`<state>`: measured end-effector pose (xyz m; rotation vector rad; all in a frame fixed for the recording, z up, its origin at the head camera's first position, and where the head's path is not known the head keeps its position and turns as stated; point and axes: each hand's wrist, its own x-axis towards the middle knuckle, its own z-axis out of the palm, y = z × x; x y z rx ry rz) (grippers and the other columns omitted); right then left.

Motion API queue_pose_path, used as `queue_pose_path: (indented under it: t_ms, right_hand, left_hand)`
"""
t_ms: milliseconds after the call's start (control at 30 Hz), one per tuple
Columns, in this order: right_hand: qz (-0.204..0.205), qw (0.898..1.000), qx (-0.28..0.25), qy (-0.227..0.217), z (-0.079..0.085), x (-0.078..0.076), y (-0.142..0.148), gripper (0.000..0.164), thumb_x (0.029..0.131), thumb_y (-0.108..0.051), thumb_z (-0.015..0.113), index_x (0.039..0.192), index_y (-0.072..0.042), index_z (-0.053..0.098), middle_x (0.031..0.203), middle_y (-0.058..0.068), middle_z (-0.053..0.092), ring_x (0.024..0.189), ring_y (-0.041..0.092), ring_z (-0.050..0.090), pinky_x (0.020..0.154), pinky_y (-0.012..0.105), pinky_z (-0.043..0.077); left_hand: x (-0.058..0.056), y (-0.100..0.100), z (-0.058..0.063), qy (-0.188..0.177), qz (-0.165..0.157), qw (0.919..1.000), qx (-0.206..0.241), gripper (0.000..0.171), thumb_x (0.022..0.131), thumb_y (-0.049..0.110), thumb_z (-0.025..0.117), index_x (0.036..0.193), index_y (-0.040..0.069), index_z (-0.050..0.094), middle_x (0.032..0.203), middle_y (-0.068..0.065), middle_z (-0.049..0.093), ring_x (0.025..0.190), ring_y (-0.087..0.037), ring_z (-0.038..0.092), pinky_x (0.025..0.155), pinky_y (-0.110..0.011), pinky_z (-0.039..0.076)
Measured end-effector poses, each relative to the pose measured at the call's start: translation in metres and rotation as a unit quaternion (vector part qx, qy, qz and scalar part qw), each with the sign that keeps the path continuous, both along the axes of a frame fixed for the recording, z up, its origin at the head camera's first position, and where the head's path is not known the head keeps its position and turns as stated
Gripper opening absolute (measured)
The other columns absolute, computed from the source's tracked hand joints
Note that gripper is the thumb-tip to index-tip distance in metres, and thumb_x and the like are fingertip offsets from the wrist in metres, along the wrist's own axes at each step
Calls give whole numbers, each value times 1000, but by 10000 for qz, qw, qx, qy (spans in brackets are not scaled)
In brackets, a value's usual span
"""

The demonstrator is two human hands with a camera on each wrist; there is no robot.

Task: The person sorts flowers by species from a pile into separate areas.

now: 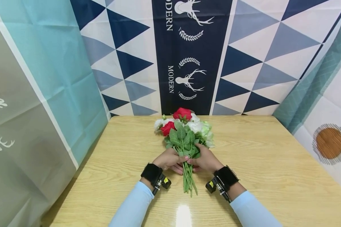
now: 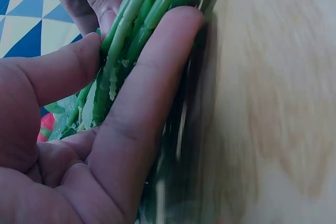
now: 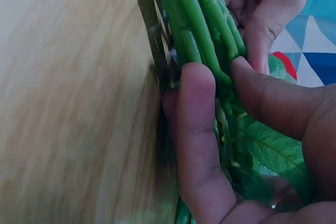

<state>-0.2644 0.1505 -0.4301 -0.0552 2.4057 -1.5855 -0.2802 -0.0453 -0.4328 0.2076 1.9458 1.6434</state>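
A bouquet (image 1: 182, 135) of red and white roses with green leaves lies at the middle of the table, blooms toward the back wall. Both hands close around its gathered stems (image 1: 188, 178), just below the leaves. My left hand (image 1: 170, 160) grips from the left, thumb on top and fingers beneath. From the other side my right hand (image 1: 206, 159) holds the same stems, its thumb meeting the left one. In the left wrist view the green stems (image 2: 139, 19) pass between thumb and fingers. The right wrist view shows the stems (image 3: 197, 19) pinched likewise, with a leaf (image 3: 278, 145) beside the thumb.
The light wooden table (image 1: 125, 142) reaches back to a patterned cloth (image 1: 130, 56) hung behind it. More cloth hangs along the left (image 1: 54, 63) and right (image 1: 326, 110) sides. Each wrist wears a black band with a small camera (image 1: 166, 183).
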Motion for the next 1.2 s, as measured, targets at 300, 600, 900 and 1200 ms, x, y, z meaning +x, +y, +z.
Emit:
queue_pose_path:
  t_ms: [300, 600, 900, 1200]
  right_hand:
    - [76, 9999, -44, 50, 0, -12, -27, 98, 88, 1, 79, 163, -3, 16, 146, 37, 43, 59, 24, 67, 59, 37, 61]
    - [294, 9993, 176, 176, 3, -25, -50, 94, 90, -3, 79, 163, -6, 20, 130, 29, 59, 60, 21, 68, 58, 36, 60]
    - [610, 9939, 728, 566, 0, -34, -65, 99, 91, -12, 80, 163, 0, 13, 118, 33, 65, 54, 19, 68, 55, 33, 59]
    - [913, 9826, 1366, 868, 0, -30, -60, 111, 90, -25, 82, 162, 4, 2, 65, 11, 67, 49, 20, 63, 61, 30, 54]
  left_hand:
    - [-6, -21, -2, 72, 283, 9995, -137, 28, 100, 20, 69, 97, -8, 73, 83, -18, 71, 59, -22, 71, 63, -37, 62]
    - [-9, -37, 11, 258, 590, 9969, -456, 37, 93, 28, 77, 108, -5, 69, 70, -14, 67, 51, -20, 68, 59, -39, 61]
    - [-17, -43, 20, 389, 874, 9869, -1298, 56, 89, 33, 80, 113, -12, 58, 81, -20, 64, 47, -21, 64, 54, -37, 60]
    - [-21, -39, 15, 592, 1114, 9759, -1780, 42, 88, 26, 81, 102, -10, 64, 72, -18, 66, 41, -21, 62, 49, -37, 58]
